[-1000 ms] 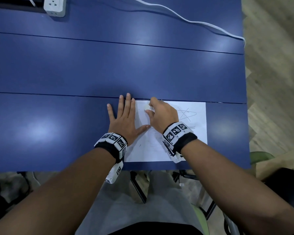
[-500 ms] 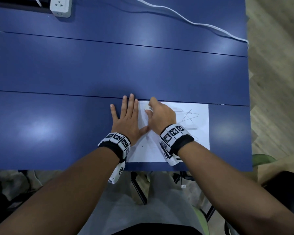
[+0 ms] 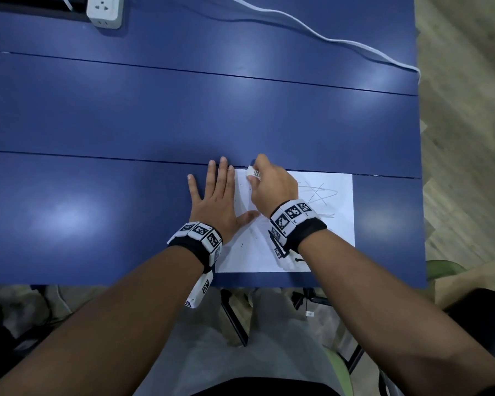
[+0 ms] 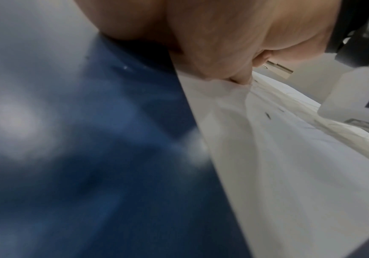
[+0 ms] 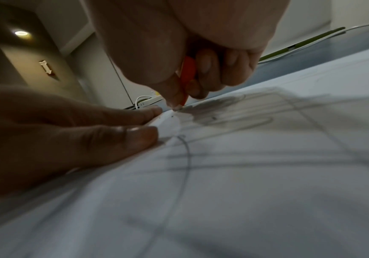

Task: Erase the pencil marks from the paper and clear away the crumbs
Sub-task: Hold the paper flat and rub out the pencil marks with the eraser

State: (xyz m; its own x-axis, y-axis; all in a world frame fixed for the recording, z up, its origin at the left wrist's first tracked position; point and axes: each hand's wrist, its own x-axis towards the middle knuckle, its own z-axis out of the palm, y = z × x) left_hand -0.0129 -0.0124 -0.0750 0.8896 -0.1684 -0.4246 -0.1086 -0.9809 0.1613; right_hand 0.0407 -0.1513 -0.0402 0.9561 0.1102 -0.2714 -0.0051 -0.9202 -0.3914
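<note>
Right hand (image 3: 272,187), gripping white block eraser (image 3: 253,172), moved up to white paper sheet's (image 3: 337,238) far-left corner; left hand (image 3: 215,201) flat, pinning it; star scribble (image 3: 317,192) remains.

The head view looks steeply down from above the seated person, taking in the whole blue worktop (image 3: 183,110), both forearms and the sheet of paper (image 3: 320,238) at the near edge. The left wrist view sits almost on the worktop (image 4: 91,157), facing along the left hand (image 4: 201,34) at the paper's edge (image 4: 267,174), very near and blurred. The right wrist view is as low, just above the paper (image 5: 245,192), facing forward past the right hand (image 5: 190,43) towards the room's far wall. All three share the paper; the right wrist and head views both show the left hand's fingers (image 5: 113,139).
</note>
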